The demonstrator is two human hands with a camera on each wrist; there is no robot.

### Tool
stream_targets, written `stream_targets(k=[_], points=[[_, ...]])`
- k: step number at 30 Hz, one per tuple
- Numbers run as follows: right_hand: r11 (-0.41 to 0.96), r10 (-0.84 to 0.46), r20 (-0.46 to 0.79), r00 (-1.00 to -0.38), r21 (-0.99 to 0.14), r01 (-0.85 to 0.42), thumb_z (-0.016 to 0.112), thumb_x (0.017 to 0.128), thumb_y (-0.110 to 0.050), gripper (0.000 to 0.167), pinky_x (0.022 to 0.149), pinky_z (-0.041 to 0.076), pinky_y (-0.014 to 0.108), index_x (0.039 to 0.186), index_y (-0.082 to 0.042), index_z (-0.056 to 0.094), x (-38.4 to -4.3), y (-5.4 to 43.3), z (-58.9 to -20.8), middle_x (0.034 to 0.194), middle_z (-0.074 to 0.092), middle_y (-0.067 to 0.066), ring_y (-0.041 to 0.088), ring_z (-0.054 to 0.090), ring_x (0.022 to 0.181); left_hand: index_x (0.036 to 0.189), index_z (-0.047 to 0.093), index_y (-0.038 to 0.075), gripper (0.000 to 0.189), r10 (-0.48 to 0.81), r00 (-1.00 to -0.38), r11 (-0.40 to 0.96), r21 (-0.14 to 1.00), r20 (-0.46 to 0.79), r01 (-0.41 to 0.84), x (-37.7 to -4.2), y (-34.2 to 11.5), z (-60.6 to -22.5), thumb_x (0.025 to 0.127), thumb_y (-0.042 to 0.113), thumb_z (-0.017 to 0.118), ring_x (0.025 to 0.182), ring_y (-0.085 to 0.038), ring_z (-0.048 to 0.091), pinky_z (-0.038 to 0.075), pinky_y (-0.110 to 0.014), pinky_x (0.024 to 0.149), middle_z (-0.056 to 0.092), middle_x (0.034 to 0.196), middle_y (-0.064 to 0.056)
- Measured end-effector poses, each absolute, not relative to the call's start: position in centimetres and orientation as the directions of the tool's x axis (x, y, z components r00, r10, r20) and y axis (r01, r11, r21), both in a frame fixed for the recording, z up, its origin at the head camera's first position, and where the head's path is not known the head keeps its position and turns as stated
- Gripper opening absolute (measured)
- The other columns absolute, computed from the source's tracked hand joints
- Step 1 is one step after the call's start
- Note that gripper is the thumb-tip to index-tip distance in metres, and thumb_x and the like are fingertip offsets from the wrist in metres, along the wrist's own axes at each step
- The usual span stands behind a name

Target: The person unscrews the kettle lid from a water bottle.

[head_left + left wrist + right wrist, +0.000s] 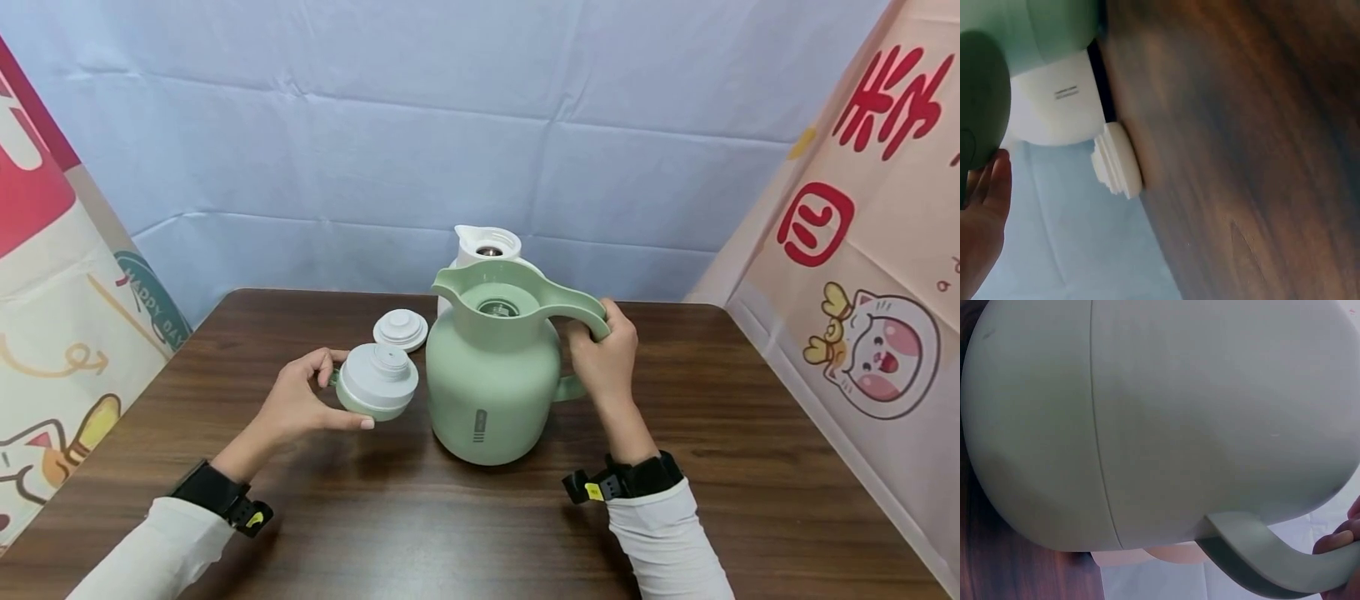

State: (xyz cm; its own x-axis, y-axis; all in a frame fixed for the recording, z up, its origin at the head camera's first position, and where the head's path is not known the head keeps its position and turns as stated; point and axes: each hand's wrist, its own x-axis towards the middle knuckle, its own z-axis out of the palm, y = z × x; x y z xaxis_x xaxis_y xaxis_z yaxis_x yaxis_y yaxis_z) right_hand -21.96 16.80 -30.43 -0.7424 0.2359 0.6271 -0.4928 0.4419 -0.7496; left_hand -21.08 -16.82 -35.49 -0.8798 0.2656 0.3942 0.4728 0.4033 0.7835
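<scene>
My left hand holds a round lid, white on top with a raised threaded plug and pale green below. It hangs above the table; in the left wrist view the lid's green side shows near the fingertips. To its right, a pale green thermos jug stands upright with its mouth uncovered and its spout to the left. My right hand grips the upper part of the jug's handle. From the right wrist camera, the jug's body fills most of the view, and fingers wrap the handle at the lower right.
Behind the green jug, partly hidden, stands a white thermos jug with its mouth uncovered. A white lid lies on the dark wooden table to its left. Pale cloth hangs behind the table, with printed cloths at both sides.
</scene>
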Motion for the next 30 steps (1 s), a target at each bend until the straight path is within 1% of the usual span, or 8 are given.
stream_targets(k=[3, 6, 13, 17, 20, 23, 25, 30], points=[[0.44, 0.235, 0.628, -0.742, -0.749, -0.495, 0.047, 0.077, 0.013, 0.028, 0.048, 0.021, 0.025, 0.061, -0.003, 0.03, -22.0, 16.8, -30.4, 0.054, 0.023, 0.0, 0.004, 0.017, 0.045, 0.07, 0.031, 0.001, 0.063, 0.244, -0.871, 0.418, 0.764, 0.428, 0.492, -21.0, -16.8, -35.7, 0.05, 0.003, 0.091, 0.083, -0.013, 0.052, 0.034, -0.027, 0.055, 0.061, 0.109, -0.012], [0.437, 0.234, 0.627, -0.743, -0.751, -0.495, 0.047, 0.077, 0.013, 0.028, 0.048, 0.021, 0.025, 0.061, -0.002, 0.03, -22.0, 16.7, -30.4, 0.054, 0.024, 0.0, 0.004, 0.018, 0.045, 0.069, 0.032, 0.003, 0.064, 0.236, -0.867, 0.431, 0.753, 0.438, 0.498, -21.6, -17.2, -36.6, 0.049, 0.008, 0.092, 0.081, -0.016, 0.05, 0.032, -0.027, 0.054, 0.062, 0.111, -0.01], [0.443, 0.235, 0.636, -0.735, -0.743, -0.501, 0.047, 0.077, 0.014, 0.027, 0.048, 0.021, 0.025, 0.061, -0.001, 0.031, -21.9, 16.7, -30.4, 0.054, 0.024, 0.0, 0.003, 0.017, 0.045, 0.07, 0.031, 0.009, 0.073, 0.263, -0.884, 0.541, 0.7, 0.386, 0.466, -22.9, -18.2, -38.5, 0.045, 0.04, 0.092, 0.097, -0.018, 0.056, 0.033, -0.032, 0.062, 0.063, 0.11, -0.004], [0.448, 0.233, 0.635, -0.736, -0.742, -0.499, 0.047, 0.076, 0.014, 0.028, 0.048, 0.02, 0.025, 0.061, -0.002, 0.03, -21.9, 16.7, -30.3, 0.054, 0.023, 0.0, 0.004, 0.017, 0.045, 0.071, 0.032, 0.011, 0.075, 0.297, -0.895, 0.607, 0.657, 0.334, 0.447, -23.3, -18.4, -38.9, 0.043, 0.052, 0.089, 0.088, -0.018, 0.053, 0.033, -0.035, 0.063, 0.063, 0.111, -0.003], [0.446, 0.234, 0.632, -0.739, -0.745, -0.496, 0.047, 0.077, 0.014, 0.029, 0.048, 0.021, 0.025, 0.061, -0.003, 0.03, -21.9, 16.8, -30.3, 0.054, 0.023, 0.0, 0.003, 0.017, 0.045, 0.07, 0.033, 0.011, 0.075, 0.332, -0.898, 0.637, 0.634, 0.287, 0.438, -23.5, -18.4, -39.3, 0.043, 0.054, 0.088, 0.083, -0.019, 0.05, 0.033, -0.035, 0.064, 0.063, 0.11, -0.001], [0.444, 0.236, 0.631, -0.739, -0.747, -0.495, 0.047, 0.077, 0.013, 0.028, 0.048, 0.021, 0.025, 0.061, -0.002, 0.03, -21.9, 16.8, -30.4, 0.054, 0.024, 0.0, 0.003, 0.018, 0.044, 0.069, 0.034, 0.012, 0.074, 0.355, -0.9, 0.651, 0.623, 0.254, 0.433, -23.8, -18.4, -39.8, 0.042, 0.053, 0.089, 0.084, -0.017, 0.052, 0.034, -0.034, 0.065, 0.063, 0.108, 0.001], [0.447, 0.238, 0.631, -0.738, -0.746, -0.494, 0.047, 0.077, 0.013, 0.028, 0.048, 0.021, 0.025, 0.061, -0.002, 0.031, -21.9, 16.7, -30.4, 0.054, 0.024, 0.0, 0.003, 0.018, 0.044, 0.068, 0.034, 0.012, 0.073, 0.359, -0.9, 0.66, 0.614, 0.249, 0.433, -24.0, -18.4, -40.2, 0.042, 0.052, 0.089, 0.086, -0.015, 0.054, 0.034, -0.033, 0.065, 0.064, 0.106, 0.002], [0.45, 0.238, 0.635, -0.735, -0.743, -0.496, 0.047, 0.076, 0.014, 0.028, 0.048, 0.021, 0.025, 0.061, -0.002, 0.03, -21.9, 16.7, -30.3, 0.054, 0.024, 0.0, 0.004, 0.017, 0.045, 0.069, 0.034, 0.012, 0.071, 0.371, -0.891, 0.666, 0.594, 0.261, 0.451, -24.3, -18.5, -40.5, 0.043, 0.047, 0.091, 0.083, -0.016, 0.053, 0.034, -0.032, 0.063, 0.064, 0.105, 0.001]])
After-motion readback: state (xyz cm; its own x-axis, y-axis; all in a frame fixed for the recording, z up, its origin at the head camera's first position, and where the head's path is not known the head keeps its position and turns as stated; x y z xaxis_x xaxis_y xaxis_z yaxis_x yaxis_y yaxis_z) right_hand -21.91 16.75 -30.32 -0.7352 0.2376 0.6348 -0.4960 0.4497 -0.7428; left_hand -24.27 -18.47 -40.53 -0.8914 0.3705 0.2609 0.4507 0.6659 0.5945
